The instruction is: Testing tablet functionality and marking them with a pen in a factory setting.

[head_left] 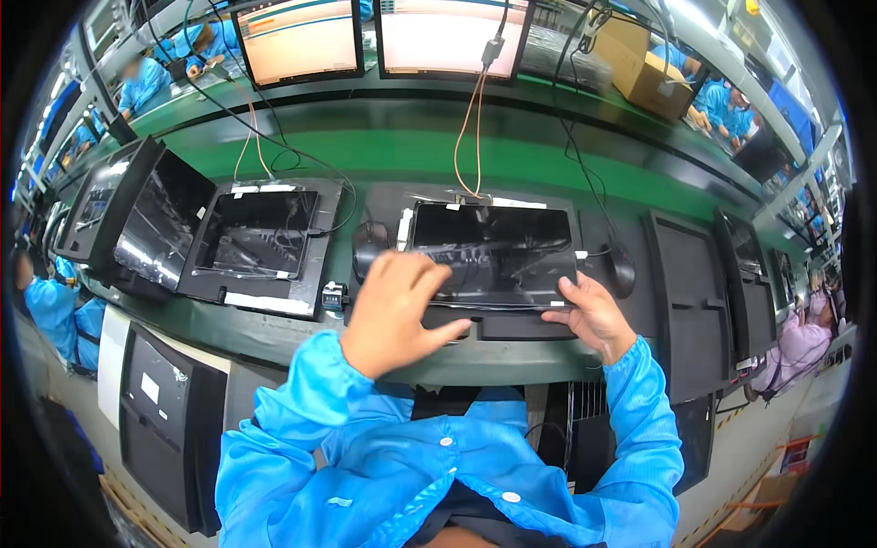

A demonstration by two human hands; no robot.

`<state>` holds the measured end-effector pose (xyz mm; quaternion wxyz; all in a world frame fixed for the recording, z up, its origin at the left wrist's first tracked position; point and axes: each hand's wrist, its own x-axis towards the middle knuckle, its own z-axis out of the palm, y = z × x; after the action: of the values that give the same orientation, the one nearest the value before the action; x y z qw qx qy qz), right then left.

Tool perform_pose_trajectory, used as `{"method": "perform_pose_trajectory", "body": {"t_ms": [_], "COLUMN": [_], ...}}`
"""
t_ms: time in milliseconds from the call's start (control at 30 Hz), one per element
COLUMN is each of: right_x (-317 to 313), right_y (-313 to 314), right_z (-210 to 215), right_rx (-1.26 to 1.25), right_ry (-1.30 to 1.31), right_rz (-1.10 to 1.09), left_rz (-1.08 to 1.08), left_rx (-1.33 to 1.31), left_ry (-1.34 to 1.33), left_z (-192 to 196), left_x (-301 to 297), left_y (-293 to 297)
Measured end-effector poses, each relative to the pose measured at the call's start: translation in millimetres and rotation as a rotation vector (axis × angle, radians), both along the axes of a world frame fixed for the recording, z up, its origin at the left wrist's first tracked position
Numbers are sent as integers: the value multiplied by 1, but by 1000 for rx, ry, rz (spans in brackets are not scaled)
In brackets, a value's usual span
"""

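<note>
A black display panel (498, 251) with a glossy face and small white tabs at its edges lies in a dark foam tray in front of me. My right hand (594, 315) pinches its lower right corner, thumb on the face and fingers at the edge below. Over the panel's lower left corner hovers my left hand (397, 306), slightly blurred, thumb spread away from the fingers and nothing visible in it. An orange cable (469, 137) runs down to a connector at the panel's top edge.
A second panel (256, 233) rests in a tray on the left, by stacked black trays (110, 219). Two computer mice (370, 245) flank the middle tray. More foam trays (699, 310) stand right. Two monitors (301, 41) and a cardboard box (653, 82) are behind. Co-workers sit around.
</note>
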<state>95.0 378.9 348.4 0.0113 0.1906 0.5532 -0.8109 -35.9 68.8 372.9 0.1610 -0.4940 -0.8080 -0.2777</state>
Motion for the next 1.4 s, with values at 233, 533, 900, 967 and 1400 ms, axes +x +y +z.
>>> {"method": "perform_pose_trajectory", "body": {"t_ms": [233, 533, 900, 967, 1400], "right_x": [14, 16, 21, 23, 19], "right_y": [-11, -20, -31, -43, -37], "right_z": [23, 8, -15, -17, -26], "right_rx": [1363, 1603, 1814, 1895, 1909], "right_ry": [-156, 65, 347, 304, 357], "right_rz": [54, 111, -107, -110, -200], "left_rz": [101, -43, -55, -40, -44], "left_rx": [-366, -251, -282, -290, -240], "left_ry": [78, -45, -31, -22, 13], "left_z": [-22, -25, -23, -23, -30], "left_x": [-55, -70, -67, -67, -67], "left_y": [-4, -3, -2, -2, -2]}}
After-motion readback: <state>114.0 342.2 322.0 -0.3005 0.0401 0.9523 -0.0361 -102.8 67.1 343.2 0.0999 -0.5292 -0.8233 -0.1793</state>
